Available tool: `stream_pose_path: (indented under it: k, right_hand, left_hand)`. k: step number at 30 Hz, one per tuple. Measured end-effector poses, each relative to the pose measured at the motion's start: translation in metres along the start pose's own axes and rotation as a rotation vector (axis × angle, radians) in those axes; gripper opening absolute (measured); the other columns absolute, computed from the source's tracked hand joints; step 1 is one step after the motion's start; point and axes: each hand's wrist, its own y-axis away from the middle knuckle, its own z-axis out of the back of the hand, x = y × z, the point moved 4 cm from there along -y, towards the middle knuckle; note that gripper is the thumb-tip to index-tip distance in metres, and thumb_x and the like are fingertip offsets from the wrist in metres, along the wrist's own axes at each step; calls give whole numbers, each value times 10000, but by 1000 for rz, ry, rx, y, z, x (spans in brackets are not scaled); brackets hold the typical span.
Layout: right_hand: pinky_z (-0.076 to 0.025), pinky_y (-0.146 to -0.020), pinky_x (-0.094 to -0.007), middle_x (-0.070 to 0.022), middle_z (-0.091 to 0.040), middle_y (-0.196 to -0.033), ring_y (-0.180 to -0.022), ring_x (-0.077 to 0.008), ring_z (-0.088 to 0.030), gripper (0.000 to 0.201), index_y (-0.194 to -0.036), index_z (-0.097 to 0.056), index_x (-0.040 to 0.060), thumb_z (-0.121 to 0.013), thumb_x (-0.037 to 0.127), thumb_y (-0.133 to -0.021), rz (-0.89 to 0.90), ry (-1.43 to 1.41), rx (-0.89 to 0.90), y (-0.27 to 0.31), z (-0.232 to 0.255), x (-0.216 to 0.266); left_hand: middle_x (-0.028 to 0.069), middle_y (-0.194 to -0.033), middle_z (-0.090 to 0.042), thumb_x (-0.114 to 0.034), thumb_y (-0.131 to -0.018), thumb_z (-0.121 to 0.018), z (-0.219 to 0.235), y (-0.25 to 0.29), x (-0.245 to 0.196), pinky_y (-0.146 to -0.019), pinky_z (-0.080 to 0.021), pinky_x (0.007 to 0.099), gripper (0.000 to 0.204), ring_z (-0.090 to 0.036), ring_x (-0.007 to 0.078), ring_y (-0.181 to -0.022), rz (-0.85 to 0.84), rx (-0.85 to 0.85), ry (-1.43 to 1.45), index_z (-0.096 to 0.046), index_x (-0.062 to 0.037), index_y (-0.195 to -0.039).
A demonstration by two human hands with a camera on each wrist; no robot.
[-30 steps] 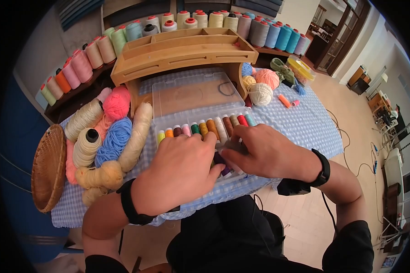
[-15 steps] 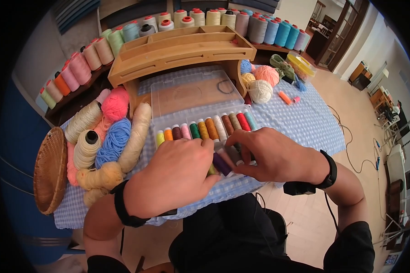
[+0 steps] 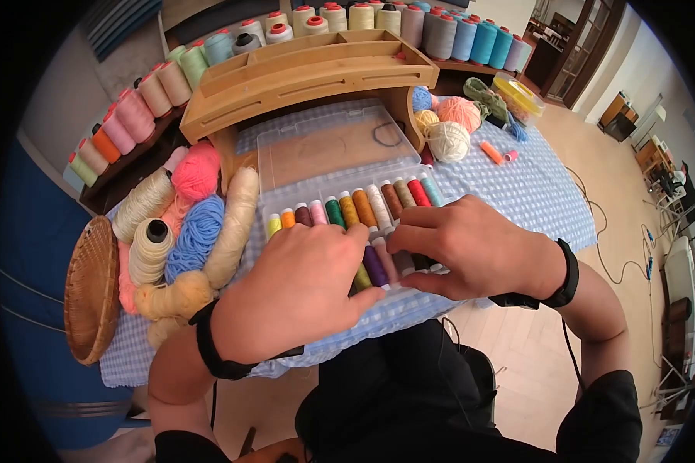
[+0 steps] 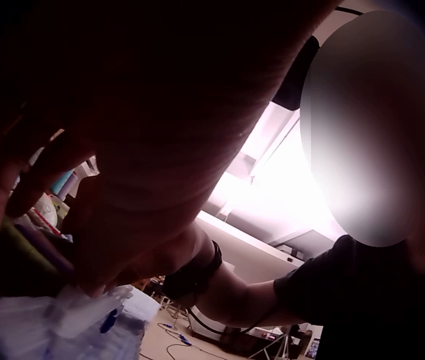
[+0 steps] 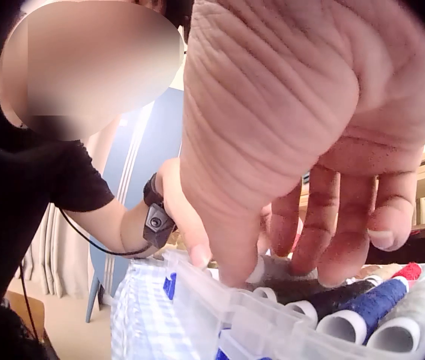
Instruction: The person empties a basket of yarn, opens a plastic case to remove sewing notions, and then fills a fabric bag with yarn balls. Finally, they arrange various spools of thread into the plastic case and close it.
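Note:
A clear plastic case (image 3: 286, 202) lies with its lid (image 3: 328, 150) raised back, holding rows of thread spools. My right hand (image 3: 471, 247) is over the front row, thumb and fingers pinching a grey thread spool (image 5: 283, 271). A purple spool (image 3: 375, 266) and a dusty pink spool (image 3: 385, 258) lie side by side between my hands. Nearest my left hand (image 3: 297, 278) is an olive spool (image 3: 361, 276); the fingers hang loosely bent over the left part of the case, their tips hidden in the head view. Dark and blue spools (image 5: 373, 306) sit beneath my right palm.
A wooden organizer (image 3: 309, 81) stands behind the case. Yarn skeins (image 3: 195, 239) and a wicker basket (image 3: 91, 289) are at the left, yarn balls (image 3: 449, 140) at the back right. An orange spool (image 3: 491, 153) lies on the checked cloth (image 3: 544, 181). Large cones (image 3: 440, 38) line the back shelf.
My right hand has shifted rightward along the front row, uncovering the purple and dusty pink spools. The left hand stays over the case's left part. The head view has tilted slightly.

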Motion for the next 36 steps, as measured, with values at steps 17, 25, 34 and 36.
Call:
stream_pose_path:
  k: [17,25,34,36]
  right_hand:
    - [-536,-731,-438,-117,-661,-939,-873,-342,-681,280,-1003,-665,66,-815,178,-796,-31,-229,10,0,-3,-6]
    - [-532,-714,-432,-98,-641,-893,-852,-328,-679,224,-942,-645,77,-797,176,-811,24,-185,-47,-4,-8,-8]
    - [-539,-667,-428,-108,-656,-857,-786,-335,-679,166,-920,-664,56,-774,113,-810,98,-129,-160,2,-2,-11]
    - [-551,-698,-400,-122,-689,-843,-790,-323,-689,106,-874,-682,33,-752,17,-795,1,-205,-256,7,13,-24]
  left_hand:
    - [192,-884,-694,-300,-802,-820,1,0,-1,-744,-532,484,455,-692,393,-847,-1,-18,-8,-614,2,-1071]
    - [155,-796,-685,-293,-812,-808,-3,-2,-1,-715,-534,482,416,-694,386,-781,4,-12,-11,-596,-12,-1035]
    - [173,-826,-686,-310,-830,-798,-3,-1,-2,-727,-534,492,465,-694,390,-817,-14,7,-38,-609,-5,-1126]
    - [175,-834,-687,-315,-838,-789,-4,-1,-1,-727,-534,490,463,-694,392,-824,-25,8,-40,-613,-11,-1140]
